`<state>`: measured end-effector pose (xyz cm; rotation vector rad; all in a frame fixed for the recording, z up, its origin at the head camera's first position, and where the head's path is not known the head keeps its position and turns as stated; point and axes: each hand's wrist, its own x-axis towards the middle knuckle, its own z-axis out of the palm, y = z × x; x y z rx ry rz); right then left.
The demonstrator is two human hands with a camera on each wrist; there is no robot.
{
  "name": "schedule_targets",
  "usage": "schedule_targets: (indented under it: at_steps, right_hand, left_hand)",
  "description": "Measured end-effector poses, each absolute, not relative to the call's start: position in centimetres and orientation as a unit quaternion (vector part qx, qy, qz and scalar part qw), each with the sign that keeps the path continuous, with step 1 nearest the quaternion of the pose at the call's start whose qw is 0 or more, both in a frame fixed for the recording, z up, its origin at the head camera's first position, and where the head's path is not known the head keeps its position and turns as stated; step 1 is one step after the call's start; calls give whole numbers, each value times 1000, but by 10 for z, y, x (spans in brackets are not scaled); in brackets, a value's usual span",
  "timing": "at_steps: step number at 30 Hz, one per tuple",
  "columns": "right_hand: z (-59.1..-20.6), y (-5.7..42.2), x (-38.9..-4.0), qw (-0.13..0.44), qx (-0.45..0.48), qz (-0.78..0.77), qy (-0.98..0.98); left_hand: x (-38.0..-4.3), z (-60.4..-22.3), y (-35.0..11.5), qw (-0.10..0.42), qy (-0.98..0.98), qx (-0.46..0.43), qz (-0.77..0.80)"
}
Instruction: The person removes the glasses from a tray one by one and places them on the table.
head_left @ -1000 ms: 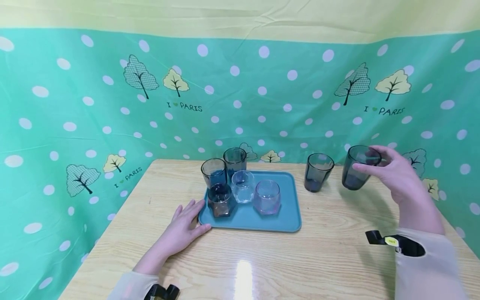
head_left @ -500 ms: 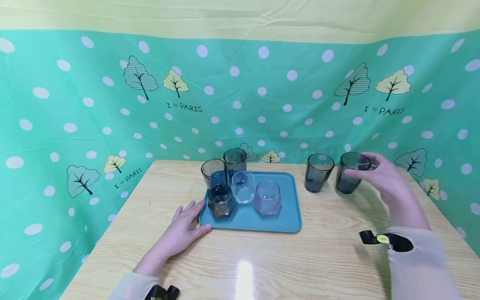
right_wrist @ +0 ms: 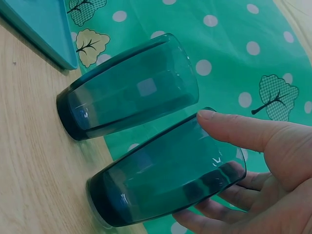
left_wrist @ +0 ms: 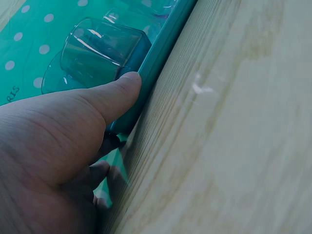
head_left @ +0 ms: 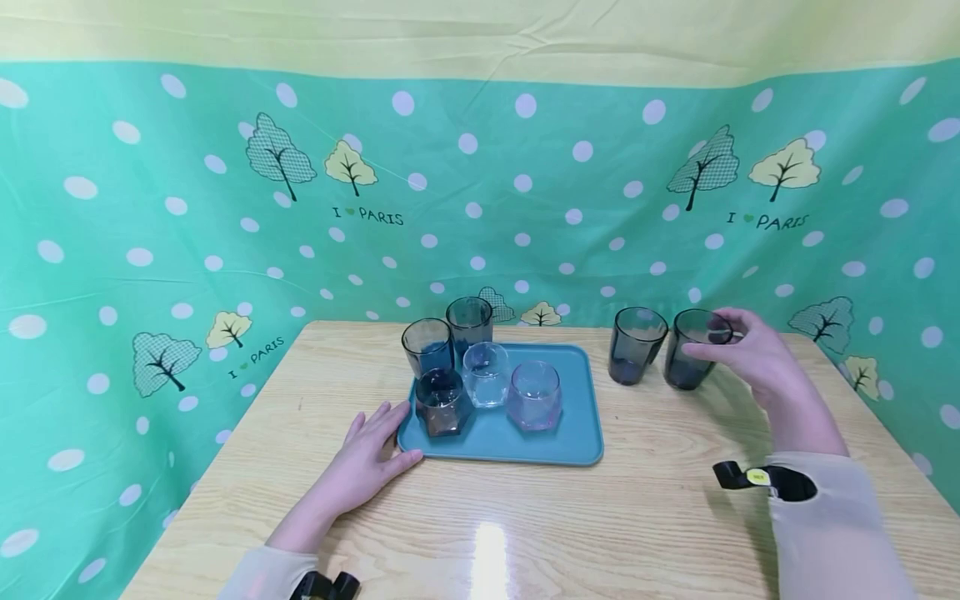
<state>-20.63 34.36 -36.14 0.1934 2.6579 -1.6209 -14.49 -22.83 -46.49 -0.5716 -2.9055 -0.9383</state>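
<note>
My right hand (head_left: 750, 354) grips a tall dark grey glass tumbler (head_left: 684, 367) near its rim, thumb on the near side and fingers behind. It stands upright at the back right of the table, close beside a matching tumbler (head_left: 630, 354). In the right wrist view both tumblers lean across the picture, the gripped tumbler (right_wrist: 146, 185) nearer the hand. My left hand (head_left: 363, 454) rests at the front left corner of a blue tray (head_left: 577, 442), fingers straight along its side. The left wrist view has the thumb (left_wrist: 124, 92) on the tray's rim (left_wrist: 161, 53).
On the tray stand a short smoky faceted glass (head_left: 442, 408), a clear glass (head_left: 486, 379) and a pinkish glass (head_left: 536, 400). Behind them are two tall dark tumblers (head_left: 427, 346). A green dotted cloth (head_left: 480, 208) hangs along the table's back edge.
My right hand has carried the tumbler left and down, bringing it onto the table close to the other tumbler. The left hand and the tray have not moved.
</note>
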Motion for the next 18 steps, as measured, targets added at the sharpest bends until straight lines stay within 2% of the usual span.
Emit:
schedule_targets:
  at_steps: [18]
  right_hand:
    - [-364, 341, -208, 20, 71, -517, 853]
  left_hand:
    - [-145, -466, -229, 16, -936, -180, -304]
